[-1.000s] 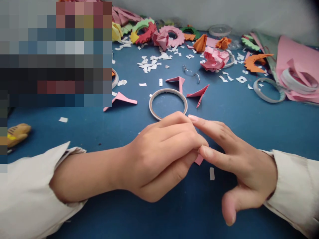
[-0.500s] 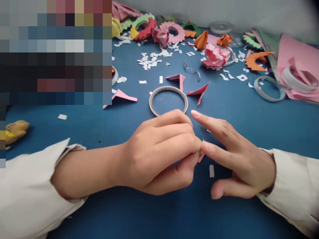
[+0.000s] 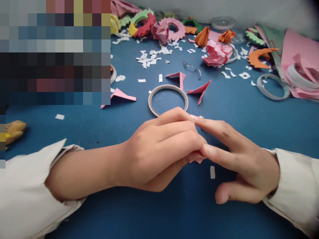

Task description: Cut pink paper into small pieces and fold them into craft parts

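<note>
My left hand [image 3: 164,149] is closed, thumb tucked beneath the curled fingers; whatever it pinches is hidden. Its fingertips meet the middle finger of my right hand [image 3: 239,159], whose fingers are spread, the thumb well apart below. A bit of pink folded paper [image 3: 196,162] peeks out under the left fingertips, mostly covered. Just beyond my hands lies a narrow tape roll [image 3: 150,99], partly behind the left knuckles. Around it rest pink folded paper pieces: one behind [image 3: 181,79], one to the right [image 3: 200,91] and one to the left [image 3: 122,95].
White paper scraps [image 3: 149,59] litter the blue table [image 3: 159,215]. Farther back stand a crumpled pink paper flower [image 3: 218,53], folded paper rings [image 3: 175,28] and an orange folded piece [image 3: 256,59]. More tape rolls [image 3: 260,89] and pink sheets [image 3: 296,43] are at the right.
My left thumb has slid further under the fingers, and the right index fingertip has come down against the left knuckles. The pink paper beneath now shows slightly more to the left.
</note>
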### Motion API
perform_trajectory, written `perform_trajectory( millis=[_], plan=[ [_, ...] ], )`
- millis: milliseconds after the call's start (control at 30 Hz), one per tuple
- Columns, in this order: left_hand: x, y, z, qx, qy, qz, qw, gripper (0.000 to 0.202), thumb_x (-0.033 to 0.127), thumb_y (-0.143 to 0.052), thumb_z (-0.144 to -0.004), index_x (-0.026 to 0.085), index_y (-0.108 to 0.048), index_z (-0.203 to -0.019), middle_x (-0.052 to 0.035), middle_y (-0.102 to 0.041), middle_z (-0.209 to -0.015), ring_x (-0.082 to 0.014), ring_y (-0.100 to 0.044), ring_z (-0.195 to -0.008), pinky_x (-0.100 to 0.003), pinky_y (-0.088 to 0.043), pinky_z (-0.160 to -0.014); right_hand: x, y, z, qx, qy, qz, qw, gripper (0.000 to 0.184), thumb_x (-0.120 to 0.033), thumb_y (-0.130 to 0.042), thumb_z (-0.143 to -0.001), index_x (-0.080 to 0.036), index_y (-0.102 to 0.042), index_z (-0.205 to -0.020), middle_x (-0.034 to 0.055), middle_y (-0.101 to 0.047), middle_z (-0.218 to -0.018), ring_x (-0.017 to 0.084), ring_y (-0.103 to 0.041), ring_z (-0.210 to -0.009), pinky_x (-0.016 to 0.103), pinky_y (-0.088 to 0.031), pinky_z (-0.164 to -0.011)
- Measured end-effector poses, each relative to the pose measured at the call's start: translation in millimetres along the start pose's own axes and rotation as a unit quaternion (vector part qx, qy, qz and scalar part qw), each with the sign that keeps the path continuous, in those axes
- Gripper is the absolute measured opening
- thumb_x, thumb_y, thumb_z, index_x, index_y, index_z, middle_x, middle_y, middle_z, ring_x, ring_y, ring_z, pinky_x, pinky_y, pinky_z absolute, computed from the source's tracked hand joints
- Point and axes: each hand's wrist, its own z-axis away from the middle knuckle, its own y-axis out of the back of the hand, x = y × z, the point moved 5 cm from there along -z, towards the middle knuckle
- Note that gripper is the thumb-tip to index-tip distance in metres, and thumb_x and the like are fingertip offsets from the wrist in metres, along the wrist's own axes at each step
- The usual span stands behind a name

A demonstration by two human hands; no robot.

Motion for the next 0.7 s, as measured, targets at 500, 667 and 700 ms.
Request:
perform_trajectory(
  millis=[500,667,700],
  plan=[
    [-3.4,1.0,-0.5,0.015,0.042,-0.012,0.999,0.016,0.009,-0.041,-0.088,0.017,-0.055,-0.088,-0.003,-0.067,-0.075,-0.0144,-0.061,-0.073,-0.034,-0.049,-0.081,2.2,-1.4,-1.2,0.014,-0.028,0.038,0.999,0.076,-0.043,-0.049,-0.09,-0.021,-0.008,-0.15,0.0165,-0.024,-0.149,0.027,-0.029,-0.137,0.044,-0.037,-0.104],
    [-4.0,-0.1,2.4,0.024,0.037,0.014,0.999,0.017,0.01,-0.04,-0.089,0.016,-0.056,-0.088,-0.0053,-0.065,-0.076,-0.0153,-0.059,-0.075,-0.034,-0.049,-0.081,2.7,-0.9,-0.6,0.021,-0.019,0.047,0.999,0.073,-0.043,-0.048,-0.091,-0.024,-0.01,-0.15,0.0161,-0.022,-0.15,0.028,-0.028,-0.138,0.046,-0.036,-0.103],
    [-3.6,-1.0,3.1,0.017,0.03,0.026,0.999,0.018,0.009,-0.039,-0.089,0.015,-0.056,-0.089,-0.0059,-0.065,-0.077,-0.0151,-0.059,-0.076,-0.034,-0.049,-0.083,2.4,-1.1,-0.5,0.02,-0.013,0.042,0.999,0.072,-0.044,-0.046,-0.091,-0.024,-0.01,-0.15,0.0162,-0.023,-0.15,0.029,-0.027,-0.138,0.046,-0.036,-0.103]
  ],
)
